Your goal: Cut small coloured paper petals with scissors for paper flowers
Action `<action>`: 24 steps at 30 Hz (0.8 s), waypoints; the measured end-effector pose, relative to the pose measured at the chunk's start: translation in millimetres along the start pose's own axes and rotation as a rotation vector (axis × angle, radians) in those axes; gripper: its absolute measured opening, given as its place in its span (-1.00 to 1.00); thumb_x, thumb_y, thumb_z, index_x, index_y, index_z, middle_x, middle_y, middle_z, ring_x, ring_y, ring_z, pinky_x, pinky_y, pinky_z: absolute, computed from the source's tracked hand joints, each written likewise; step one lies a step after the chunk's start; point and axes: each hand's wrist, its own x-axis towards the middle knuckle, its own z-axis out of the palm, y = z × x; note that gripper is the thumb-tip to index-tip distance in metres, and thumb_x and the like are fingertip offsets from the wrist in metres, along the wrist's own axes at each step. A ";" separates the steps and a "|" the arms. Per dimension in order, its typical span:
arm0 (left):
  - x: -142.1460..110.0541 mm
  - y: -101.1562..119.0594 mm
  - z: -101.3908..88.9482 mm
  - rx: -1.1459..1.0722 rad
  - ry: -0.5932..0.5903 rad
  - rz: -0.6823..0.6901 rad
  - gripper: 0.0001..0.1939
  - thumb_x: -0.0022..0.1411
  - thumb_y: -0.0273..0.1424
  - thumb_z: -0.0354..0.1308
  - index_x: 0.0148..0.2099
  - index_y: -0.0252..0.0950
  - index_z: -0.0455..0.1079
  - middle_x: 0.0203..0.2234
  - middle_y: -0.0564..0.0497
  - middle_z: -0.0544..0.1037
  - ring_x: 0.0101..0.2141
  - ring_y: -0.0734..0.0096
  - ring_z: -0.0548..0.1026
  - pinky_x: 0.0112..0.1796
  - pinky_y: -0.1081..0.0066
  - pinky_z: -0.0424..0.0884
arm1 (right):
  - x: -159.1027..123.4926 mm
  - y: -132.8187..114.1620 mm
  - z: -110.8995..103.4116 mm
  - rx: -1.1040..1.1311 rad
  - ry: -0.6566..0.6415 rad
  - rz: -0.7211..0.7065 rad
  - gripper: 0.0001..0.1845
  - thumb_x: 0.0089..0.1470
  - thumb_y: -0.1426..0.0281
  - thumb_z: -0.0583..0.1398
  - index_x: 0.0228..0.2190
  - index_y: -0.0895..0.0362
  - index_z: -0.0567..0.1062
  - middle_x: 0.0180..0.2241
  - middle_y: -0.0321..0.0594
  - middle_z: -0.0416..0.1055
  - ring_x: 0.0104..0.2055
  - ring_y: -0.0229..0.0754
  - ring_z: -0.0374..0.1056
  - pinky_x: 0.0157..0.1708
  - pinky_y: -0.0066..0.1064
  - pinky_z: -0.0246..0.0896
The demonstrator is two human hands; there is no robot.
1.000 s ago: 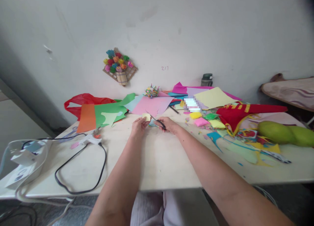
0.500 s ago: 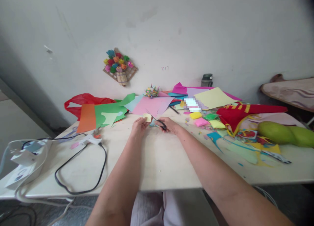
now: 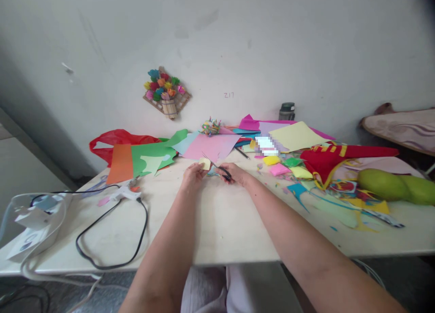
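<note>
Between the fingers of my left hand [image 3: 193,174] is a small pale yellow piece of paper [image 3: 205,163]. My right hand [image 3: 236,173] is closed around the black handles of a pair of scissors [image 3: 224,171]. The blades point up and left, right beside the yellow paper's edge; whether they touch it I cannot tell. Under and between the hands lie small bluish scraps, partly hidden. Just beyond the hands a pink paper sheet [image 3: 212,145] lies on the table.
A white glue gun [image 3: 126,192] with a looping black cord lies left, near orange paper [image 3: 118,163] and green paper [image 3: 149,152]. On the right are clay packets [image 3: 279,169], a red cloth [image 3: 324,163], a green rounded object [image 3: 380,182] and paper scraps. A dark bottle [image 3: 286,111] stands behind.
The yellow paper is turned slightly in my left fingers. Both hands stay in nearly the same place, and the rest of the table looks the same.
</note>
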 end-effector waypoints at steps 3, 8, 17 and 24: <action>-1.1 0.6 1.0 -0.006 0.017 -0.003 -0.90 -0.13 -0.62 0.15 -0.51 -0.37 0.30 -0.54 -0.03 0.51 -0.46 0.41 0.51 -0.34 0.42 0.46 | 0.9 1.3 -0.4 0.000 0.001 0.000 -0.75 0.04 0.24 0.15 -0.49 0.16 0.28 -0.72 -0.45 0.23 -0.79 -0.46 0.09 -0.84 -0.61 -0.20; -1.4 0.8 1.5 -0.015 0.018 0.000 -0.89 -0.13 -0.63 0.16 -0.52 -0.37 0.30 -0.56 -0.01 0.51 -0.46 0.41 0.51 -0.35 0.43 0.46 | 2.3 2.8 -0.3 0.004 0.002 -0.003 -0.75 0.03 0.22 0.15 -0.47 0.16 0.29 -0.73 -0.45 0.23 -0.79 -0.46 0.08 -0.84 -0.60 -0.21; -1.3 0.6 2.0 -0.018 0.037 0.006 -0.89 -0.11 -0.64 0.15 -0.49 -0.37 0.31 -0.54 -0.02 0.51 -0.46 0.43 0.51 -0.34 0.44 0.44 | 0.9 0.6 0.3 -0.001 -0.002 -0.018 -0.72 0.02 0.19 0.14 -0.49 0.16 0.27 -0.72 -0.44 0.22 -0.80 -0.45 0.08 -0.85 -0.60 -0.22; -0.4 0.3 1.0 -0.018 0.032 0.009 -0.90 -0.12 -0.62 0.16 -0.48 -0.38 0.32 -0.53 -0.03 0.51 -0.44 0.41 0.51 -0.34 0.43 0.44 | 0.5 1.0 -0.1 0.013 -0.018 -0.035 -0.70 0.01 0.18 0.14 -0.50 0.17 0.27 -0.72 -0.42 0.23 -0.79 -0.44 0.10 -0.85 -0.60 -0.22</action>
